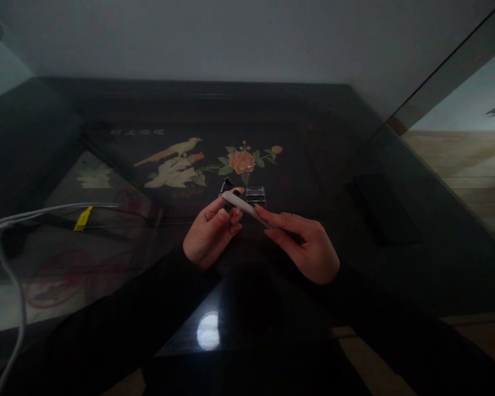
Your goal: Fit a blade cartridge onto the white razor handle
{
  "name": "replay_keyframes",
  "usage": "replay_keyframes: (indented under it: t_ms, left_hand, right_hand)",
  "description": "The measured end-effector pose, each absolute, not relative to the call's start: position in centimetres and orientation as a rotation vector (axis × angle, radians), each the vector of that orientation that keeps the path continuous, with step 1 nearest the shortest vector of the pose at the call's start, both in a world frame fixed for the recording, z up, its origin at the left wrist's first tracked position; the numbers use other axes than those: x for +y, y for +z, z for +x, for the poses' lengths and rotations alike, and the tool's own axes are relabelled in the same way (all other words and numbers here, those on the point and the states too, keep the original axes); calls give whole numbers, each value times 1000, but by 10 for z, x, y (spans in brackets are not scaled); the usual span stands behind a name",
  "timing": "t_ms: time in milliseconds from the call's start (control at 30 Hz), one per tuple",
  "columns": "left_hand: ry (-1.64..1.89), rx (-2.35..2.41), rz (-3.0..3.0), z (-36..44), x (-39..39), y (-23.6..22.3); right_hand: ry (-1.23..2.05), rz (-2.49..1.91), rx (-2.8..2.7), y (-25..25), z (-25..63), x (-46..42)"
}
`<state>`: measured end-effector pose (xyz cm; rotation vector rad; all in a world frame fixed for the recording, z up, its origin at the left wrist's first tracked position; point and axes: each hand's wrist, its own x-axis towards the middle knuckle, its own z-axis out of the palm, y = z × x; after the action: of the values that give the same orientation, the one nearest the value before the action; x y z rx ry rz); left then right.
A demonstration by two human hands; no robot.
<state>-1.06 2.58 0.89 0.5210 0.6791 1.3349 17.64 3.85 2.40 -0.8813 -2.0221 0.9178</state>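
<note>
My left hand (212,228) is closed, its thumb and fingers pinching a small black object (228,207) whose kind I cannot make out. My right hand (303,242), wearing a ring, grips the near end of a flat, pale grey-white strip (245,205) with a rounded tip. That tip lies over the black object at the left fingertips. Just beyond the strip, a small clear-and-black box (256,194) rests on the glass tabletop. Another small black piece (226,183) shows behind the left fingers; whether it joins the held object I cannot tell.
The dark glass-topped table (325,165) has a bird-and-flower picture under it. A black flat rectangular object (385,209) lies to the right. White cables (58,209) with a yellow tag (83,219) run along the left. A grey wall (198,41) rises behind.
</note>
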Motion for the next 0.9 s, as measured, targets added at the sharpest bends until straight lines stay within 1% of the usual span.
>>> replay_keyframes:
  t_ms: [367, 900]
  left_hand:
    - [1355, 663, 563, -11, 26, 7]
    - [1349, 662, 539, -12, 27, 4]
  right_hand:
    - [888, -925, -1977, 21, 176, 43]
    - [867, -778, -2059, 22, 173, 33]
